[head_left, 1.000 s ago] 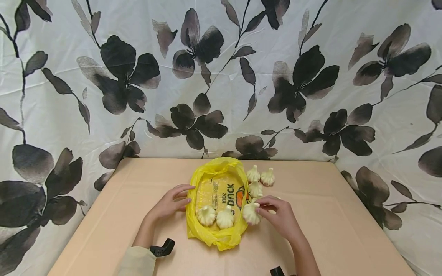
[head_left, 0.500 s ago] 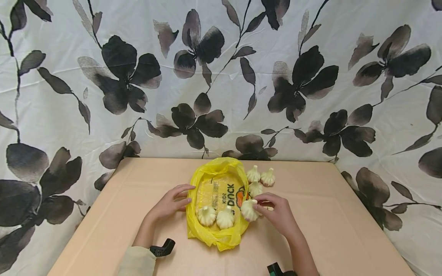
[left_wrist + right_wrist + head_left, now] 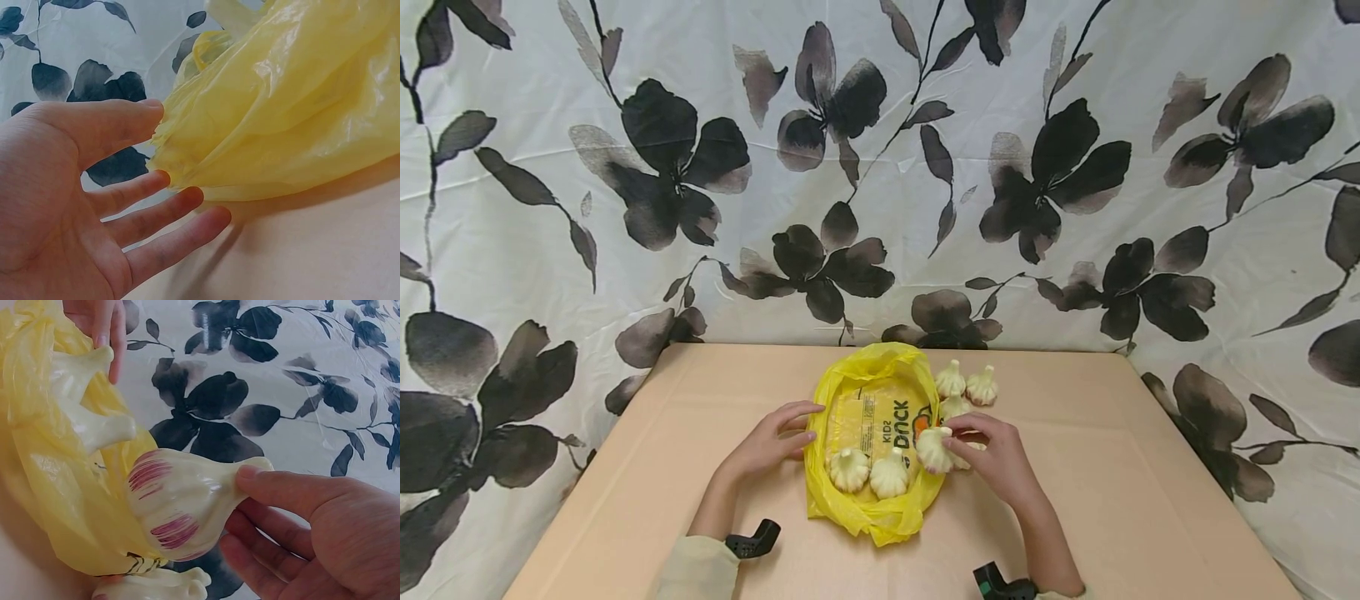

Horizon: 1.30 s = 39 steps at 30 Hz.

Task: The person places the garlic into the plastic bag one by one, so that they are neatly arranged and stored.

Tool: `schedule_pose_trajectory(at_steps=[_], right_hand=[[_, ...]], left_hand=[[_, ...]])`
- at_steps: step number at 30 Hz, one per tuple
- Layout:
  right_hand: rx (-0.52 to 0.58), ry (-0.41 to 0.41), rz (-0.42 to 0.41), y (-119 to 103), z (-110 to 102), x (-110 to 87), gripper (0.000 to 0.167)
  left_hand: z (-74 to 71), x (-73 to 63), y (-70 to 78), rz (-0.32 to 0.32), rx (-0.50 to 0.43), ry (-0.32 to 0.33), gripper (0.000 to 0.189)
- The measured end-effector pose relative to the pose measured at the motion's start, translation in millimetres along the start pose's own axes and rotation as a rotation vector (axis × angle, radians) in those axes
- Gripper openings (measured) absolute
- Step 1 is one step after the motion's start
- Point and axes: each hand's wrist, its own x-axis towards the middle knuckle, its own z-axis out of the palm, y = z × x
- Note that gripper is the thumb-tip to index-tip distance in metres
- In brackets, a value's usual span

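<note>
Garlic bulb [image 3: 190, 503] — glossy cream, purple-streaked, tilted | right fingers [image 3: 284, 487] pinching it | left fingers [image 3: 181, 240] extended

The right hand [image 3: 994, 457] pinches, thumb opposing fingers; left of that grip, the left hand [image 3: 771, 437] extends parted fingers.

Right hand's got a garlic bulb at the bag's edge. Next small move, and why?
I'd probably ease the held bulb inward and lower it into the yellow bag: the right hand pinches its stem at the bag's edge, two bulbs sit inside, and the left hand touches the opposite side.
</note>
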Motion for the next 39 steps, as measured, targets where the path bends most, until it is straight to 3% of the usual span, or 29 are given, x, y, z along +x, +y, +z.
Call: schedule_pose_trajectory(at_steps=[11,18,39], right_hand=[[-0.008,-0.014,0.041,-2.9,6.2,6.0,0.018],[0.010,-0.017,0.012,-2.2,9.3,10.2,0.017],[0.020,-0.038,0.029,-11.3,21.9,26.0,0.017]], left_hand=[[-1.8,-1.9,0.9,-0.015,-0.024,-0.011,0.048],[-2.5,-3.2,1.0,-0.017,-0.021,-0.008,0.048],[-5.5,-5.5,1.4,-0.018,-0.022,-0.018,0.045]])
